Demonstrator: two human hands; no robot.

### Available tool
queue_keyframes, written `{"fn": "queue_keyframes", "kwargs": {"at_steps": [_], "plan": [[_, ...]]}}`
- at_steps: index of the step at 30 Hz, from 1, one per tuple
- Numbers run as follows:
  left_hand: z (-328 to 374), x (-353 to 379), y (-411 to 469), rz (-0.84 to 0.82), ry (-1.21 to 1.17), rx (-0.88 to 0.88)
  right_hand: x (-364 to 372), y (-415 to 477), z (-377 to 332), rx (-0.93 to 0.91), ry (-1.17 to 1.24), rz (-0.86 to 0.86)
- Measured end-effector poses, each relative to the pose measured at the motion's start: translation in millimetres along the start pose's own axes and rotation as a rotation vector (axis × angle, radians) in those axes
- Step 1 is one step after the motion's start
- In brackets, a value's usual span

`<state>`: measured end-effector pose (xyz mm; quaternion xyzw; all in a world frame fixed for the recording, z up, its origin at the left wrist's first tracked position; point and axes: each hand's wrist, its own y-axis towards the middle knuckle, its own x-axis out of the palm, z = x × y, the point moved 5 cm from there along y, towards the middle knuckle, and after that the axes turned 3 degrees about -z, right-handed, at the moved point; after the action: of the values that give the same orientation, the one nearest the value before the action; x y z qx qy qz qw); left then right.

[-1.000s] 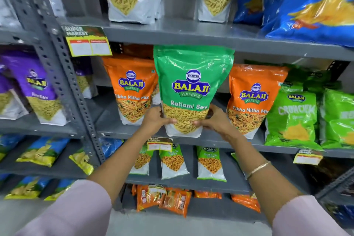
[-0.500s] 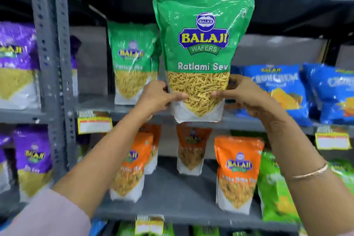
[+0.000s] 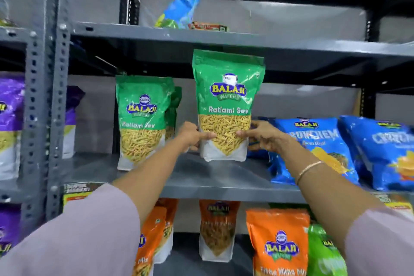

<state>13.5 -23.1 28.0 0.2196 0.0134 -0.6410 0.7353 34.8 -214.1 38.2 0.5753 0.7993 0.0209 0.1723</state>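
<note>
— Looks bright and even through the middle, dims toward twelve o'clock.
— Falls from above: small glints at one and two o'clock, shade beneath each shelf board (image 3: 201,36).
— Glares softly off the green pouch (image 3: 226,101), most around the logo and upper foil.
— Shines on the blue bags (image 3: 318,141) at three o'clock.
— Reads sharpest at centre, with legible print.
— Smears toward the rim: purple bags (image 3: 11,105) at nine o'clock, orange pouch (image 3: 218,228) at six, left sleeve (image 3: 78,237) at seven, right sleeve (image 3: 380,242) at five.
— Bows at the edges, bending the upright post (image 3: 48,74) at ten o'clock and curving the shelf lines.
</note>
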Motion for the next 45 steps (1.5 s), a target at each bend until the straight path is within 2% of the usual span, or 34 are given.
{"fn": "queue_keyframes", "kwargs": {"at_steps": [10,19,27,29,31,33,36,39,41,43,45], "plan": [[-53,21,21,-0.009,-0.028,-0.078,0,18,46,0.091,0.002,0.066],[-61,20,22,0.057,0.211,-0.026,3,23,60,0.133,0.033,0.056],[-55,19,12,-0.036,0.297,-0.032,12,13,55,0.106,0.020,0.018],[-53,17,9,0.001,0.308,-0.006,7,10,54,0.045,-0.026,0.122],[-49,14,-2,0.120,0.337,0.099,-3,4,52,-0.069,-0.178,0.277],[-46,17,-27,0.248,0.418,0.282,-12,-15,51,-0.216,-0.321,0.479],[-56,38,-70,0.302,0.594,0.588,-30,-56,70,-0.337,-0.413,0.777],[-87,74,-105,0.247,0.819,0.902,-51,-90,113,-0.326,-0.451,0.969],[-118,100,-120,0.141,0.853,0.996,-67,-108,146,-0.253,-0.469,1.062],[-151,123,-129,0.058,0.833,0.982,-81,-124,176,-0.165,-0.446,1.126],[-182,145,-132,-0.015,0.815,0.868,-91,-137,205,-0.093,-0.432,1.133]]}}
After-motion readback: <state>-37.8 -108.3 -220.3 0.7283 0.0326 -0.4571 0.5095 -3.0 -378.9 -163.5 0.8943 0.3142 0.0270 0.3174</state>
